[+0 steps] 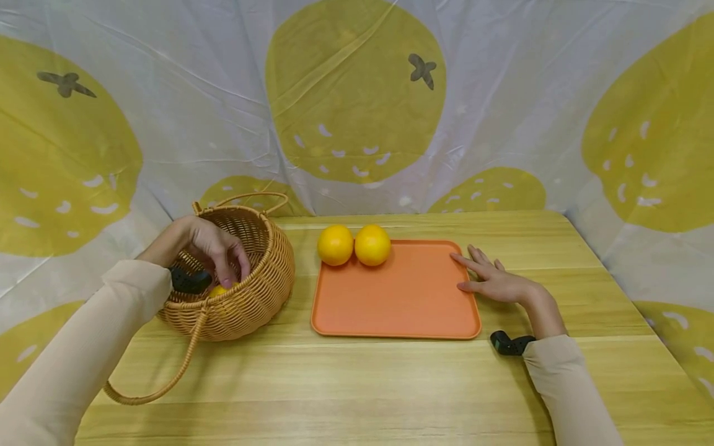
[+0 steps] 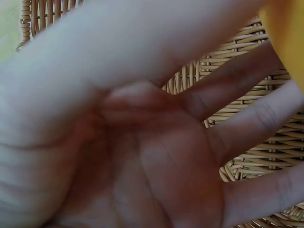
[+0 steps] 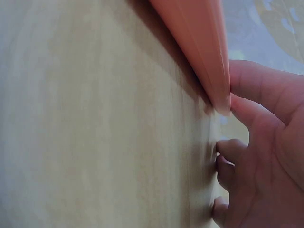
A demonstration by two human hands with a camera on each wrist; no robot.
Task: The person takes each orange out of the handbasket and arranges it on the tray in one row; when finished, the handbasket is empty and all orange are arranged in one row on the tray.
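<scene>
My left hand [image 1: 214,248] reaches down into a wicker basket [image 1: 268,279], its thumb and fingers around an orange [image 1: 217,291] low inside by the near wall. In the left wrist view, the orange [image 2: 287,33] shows at the right edge, against the fingers; the fingertips are hidden. Two more oranges, a left one [image 1: 335,245] and a right one [image 1: 372,245], sit side by side at the far left corner of an orange-coloured tray [image 1: 396,297]. My right hand [image 1: 496,282] rests at the tray's right edge, fingers spread and straight, thumb and index finger touching the rim.
One basket handle [image 1: 162,387] hangs out over the near side onto the wooden table [image 1: 357,384]; the other handle [image 1: 259,195] stands at the back. A lemon-patterned cloth [image 1: 223,111] hangs behind the table and along its sides.
</scene>
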